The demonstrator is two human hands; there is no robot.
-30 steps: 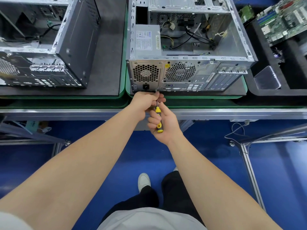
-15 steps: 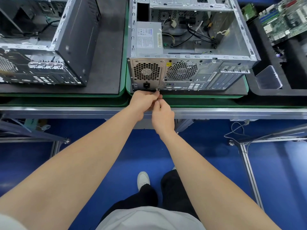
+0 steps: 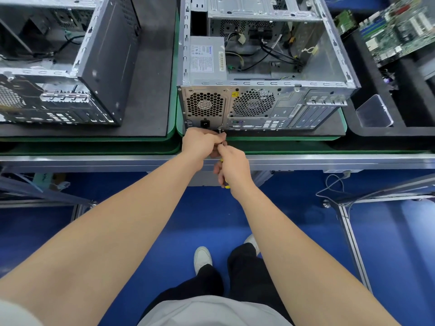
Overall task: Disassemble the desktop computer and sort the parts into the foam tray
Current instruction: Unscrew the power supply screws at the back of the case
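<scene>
Desktop computer rear just beyond right hand gripping screwdriver; left hand pinches its shaft.

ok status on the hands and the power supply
Right hand grips screwdriver. Left hand pinches its shaft, tip at power supply lower rear edge. Nothing blocking.

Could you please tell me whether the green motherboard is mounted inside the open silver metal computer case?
No, the green motherboard lies in the black foam tray to the right of the open silver metal computer case.
</scene>
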